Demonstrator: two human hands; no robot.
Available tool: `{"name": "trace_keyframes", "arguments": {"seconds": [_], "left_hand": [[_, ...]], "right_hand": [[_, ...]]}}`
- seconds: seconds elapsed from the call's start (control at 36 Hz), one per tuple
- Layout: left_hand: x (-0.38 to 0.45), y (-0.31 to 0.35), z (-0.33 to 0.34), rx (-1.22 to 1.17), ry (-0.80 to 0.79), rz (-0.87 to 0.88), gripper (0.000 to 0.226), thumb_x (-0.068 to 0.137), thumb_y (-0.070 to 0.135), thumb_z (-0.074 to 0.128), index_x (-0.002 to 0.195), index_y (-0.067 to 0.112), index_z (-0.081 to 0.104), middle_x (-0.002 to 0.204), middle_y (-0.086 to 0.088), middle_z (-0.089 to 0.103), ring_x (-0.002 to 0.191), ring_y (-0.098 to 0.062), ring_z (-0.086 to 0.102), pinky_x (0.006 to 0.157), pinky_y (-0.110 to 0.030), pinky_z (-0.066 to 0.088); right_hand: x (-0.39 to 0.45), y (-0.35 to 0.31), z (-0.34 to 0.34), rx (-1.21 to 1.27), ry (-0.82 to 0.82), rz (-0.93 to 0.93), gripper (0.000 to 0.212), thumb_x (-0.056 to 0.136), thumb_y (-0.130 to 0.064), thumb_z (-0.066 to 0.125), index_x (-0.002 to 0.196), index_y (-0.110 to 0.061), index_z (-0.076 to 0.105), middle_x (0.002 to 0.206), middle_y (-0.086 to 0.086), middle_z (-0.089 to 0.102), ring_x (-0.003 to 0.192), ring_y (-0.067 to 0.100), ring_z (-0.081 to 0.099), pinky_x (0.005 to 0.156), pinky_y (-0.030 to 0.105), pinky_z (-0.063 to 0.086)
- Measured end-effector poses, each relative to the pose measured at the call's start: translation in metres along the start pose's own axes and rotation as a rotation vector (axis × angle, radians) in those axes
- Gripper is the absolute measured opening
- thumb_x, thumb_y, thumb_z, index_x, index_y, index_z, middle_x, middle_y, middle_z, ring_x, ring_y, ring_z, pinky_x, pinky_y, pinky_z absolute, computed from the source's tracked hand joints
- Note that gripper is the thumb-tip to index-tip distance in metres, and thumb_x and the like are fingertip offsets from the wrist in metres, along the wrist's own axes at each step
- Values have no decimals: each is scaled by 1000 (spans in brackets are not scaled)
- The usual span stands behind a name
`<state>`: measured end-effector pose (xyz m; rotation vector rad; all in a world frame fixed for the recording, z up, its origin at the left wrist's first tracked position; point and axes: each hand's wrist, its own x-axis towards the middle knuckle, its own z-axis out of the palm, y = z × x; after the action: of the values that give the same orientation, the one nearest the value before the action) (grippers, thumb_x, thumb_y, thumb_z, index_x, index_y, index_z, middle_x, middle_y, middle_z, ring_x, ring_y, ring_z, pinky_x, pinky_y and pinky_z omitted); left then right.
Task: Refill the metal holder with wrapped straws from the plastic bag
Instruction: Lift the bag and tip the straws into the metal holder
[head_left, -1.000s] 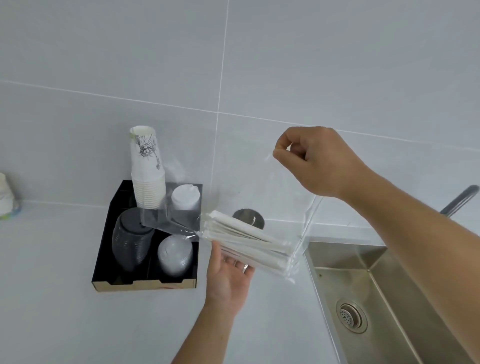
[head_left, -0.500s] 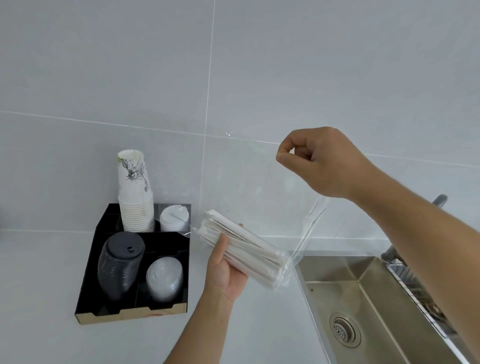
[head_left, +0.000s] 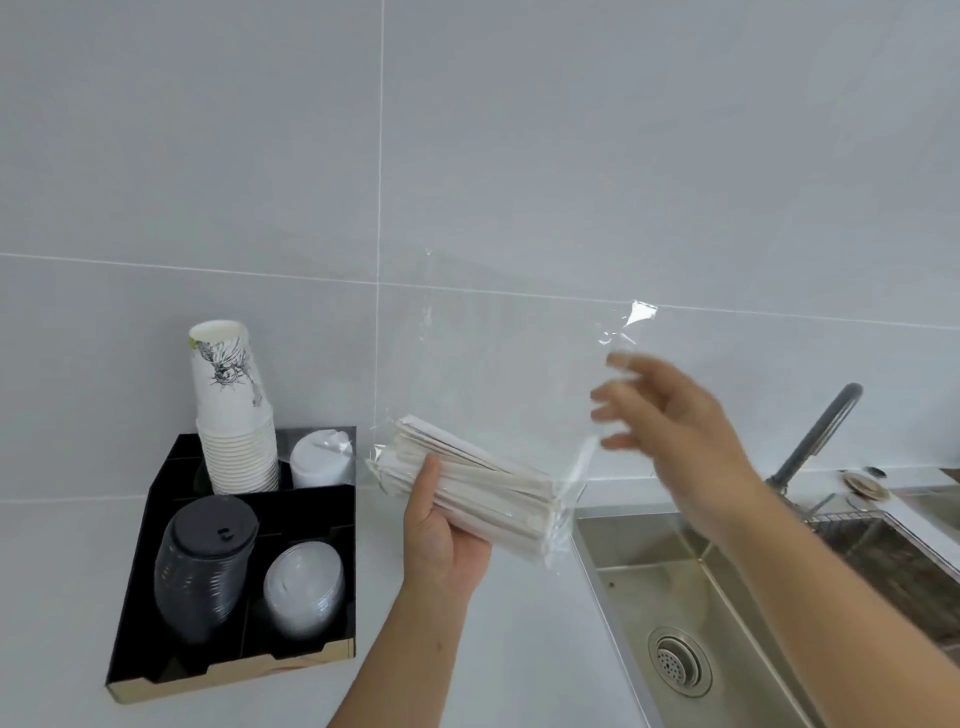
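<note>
Grey tiled wall behind, white table (head_left: 519, 649) below. Left hand (head_left: 447, 535) cups the wrapped straws (head_left: 478, 480) through the plastic bag (head_left: 498, 384), thumb over the bundle. Right hand (head_left: 670, 415), blurred, fingers spread and holding nothing, sits just beside the bag's loose upper edge. Metal holder not visible.

Risks, as judged: the bag's mouth stands unsupported and may fold shut. The bundle's far end overhangs toward the sink (head_left: 727, 597) below the right hand; a slackened grip could tip straws in. The paper cups (head_left: 236, 415), left of the left hand, could be knocked.

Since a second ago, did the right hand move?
Yes. The right hand let go of the bag top, opened, and dropped toward the sink.
</note>
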<state>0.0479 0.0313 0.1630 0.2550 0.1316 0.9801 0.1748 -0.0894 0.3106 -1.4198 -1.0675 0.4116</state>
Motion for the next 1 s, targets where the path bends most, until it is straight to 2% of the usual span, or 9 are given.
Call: {"name": "trace_keyframes", "arguments": {"seconds": [0.06,0.14,0.19,0.39,0.53,0.64,0.72,0.86,1.0], "left_hand": [[1,-6,3,-2,9,-20,33,79,31,70,108,17,71,106,-10,70,101,-29,67,101,-52,45],[1,-16,5,12,22,-66,50,80,31,68,125,11,61,114,-17,64,108,-35,61,104,-55,43],[-1,-22,7,20,10,-88,44,80,31,68,119,12,64,112,-16,65,105,-33,63,101,-53,46],[-5,-41,-2,-13,12,-124,27,80,33,70,99,17,79,106,-10,75,101,-29,70,98,-51,50],[-2,-46,-4,-28,11,-142,32,81,41,68,101,17,78,105,-8,75,100,-27,71,82,-43,57],[1,-50,-11,-37,90,-202,45,86,57,57,104,20,76,109,-4,74,104,-25,69,84,-40,56],[4,-53,-17,-57,195,-237,49,85,66,53,109,24,64,113,-2,69,107,-26,66,87,-39,54],[8,-61,-31,-108,281,-241,31,93,50,52,98,28,73,109,-1,75,94,-24,73,73,-39,59],[15,-60,-40,-110,312,-225,39,101,44,42,92,25,76,111,2,75,93,-19,74,74,-34,59]], "right_hand": [[-11,20,4,-63,-37,51,24,73,-37,73,95,-28,73,93,-3,75,86,20,70,66,27,57],[-22,38,7,-100,-17,58,2,85,-22,72,84,-24,74,83,2,74,77,18,71,63,25,56],[-26,46,4,-133,50,38,13,90,-18,67,80,-22,73,76,2,72,71,15,70,62,24,56],[-38,56,-2,-179,214,5,18,93,-22,63,77,-25,70,67,0,68,58,8,62,56,14,50],[-45,53,-9,-235,298,-16,17,93,-24,61,78,-24,68,61,-3,64,51,5,56,49,16,46],[-51,52,-21,-273,346,-44,17,95,-26,60,80,-25,67,57,-8,62,48,1,52,46,12,43],[-55,53,-28,-307,363,-44,17,93,-32,59,80,-25,67,57,-6,63,49,3,54,47,15,44],[-60,56,-35,-309,395,4,22,89,-42,57,80,-24,66,56,-6,59,49,6,50,45,18,42],[-62,55,-40,-274,400,12,19,92,-34,58,81,-21,66,56,-3,57,48,6,49,42,19,41]]}}
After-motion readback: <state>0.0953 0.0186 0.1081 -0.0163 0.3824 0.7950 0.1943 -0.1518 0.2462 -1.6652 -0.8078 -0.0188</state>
